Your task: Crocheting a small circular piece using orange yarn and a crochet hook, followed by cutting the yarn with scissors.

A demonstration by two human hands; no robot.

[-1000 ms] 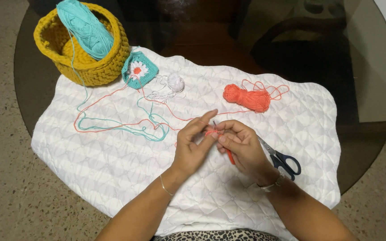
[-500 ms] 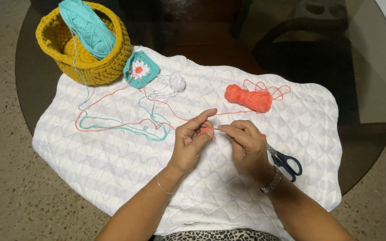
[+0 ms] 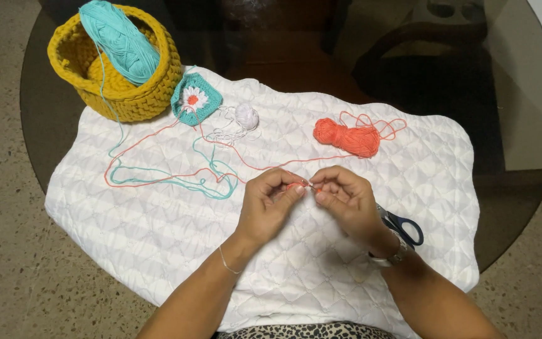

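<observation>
Coral yarn (image 3: 296,184) pinched between left hand (image 3: 270,204) and right hand (image 3: 346,199) | flower square (image 3: 194,99) done | scissors (image 3: 403,226) untouched

You have open cloth (image 3: 158,232) left of your hands; scissors (image 3: 403,226) crowd the right, loose strands (image 3: 177,179) cross ahead.

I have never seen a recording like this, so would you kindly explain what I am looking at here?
There is no machine: a camera worn on a person's head looks down at their own two bare hands. The left hand and right hand meet over a white quilted cloth on a round glass table, pinching a small orange piece of yarn. Around them lie an orange yarn bundle, a yellow basket holding teal yarn, a crocheted flower patch and scissors.
</observation>
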